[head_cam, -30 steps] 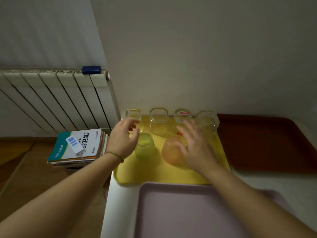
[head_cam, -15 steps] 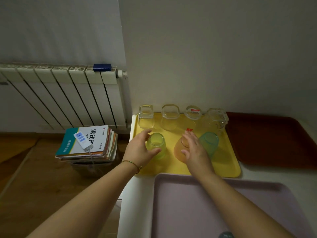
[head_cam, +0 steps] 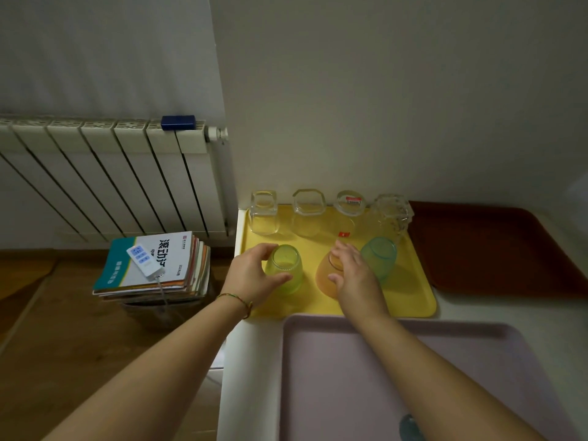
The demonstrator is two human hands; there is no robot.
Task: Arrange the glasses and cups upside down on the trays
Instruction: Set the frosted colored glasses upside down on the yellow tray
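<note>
Hands (head_cam: 251,278) (head_cam: 356,278) gripping tinted cups (head_cam: 286,268) (head_cam: 324,276), seemingly inverted

left hand (head_cam: 251,278) newly round green cup (head_cam: 288,265), right hand (head_cam: 356,275) newly round orange cup (head_cam: 324,276)

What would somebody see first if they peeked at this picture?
The bright yellow plastic tray against the wall stands out first. On it, the left hand grips a yellow-green tinted glass and the right hand grips an orange tinted glass, a teal tinted glass just beside. Four clear glasses line its back edge.
</note>
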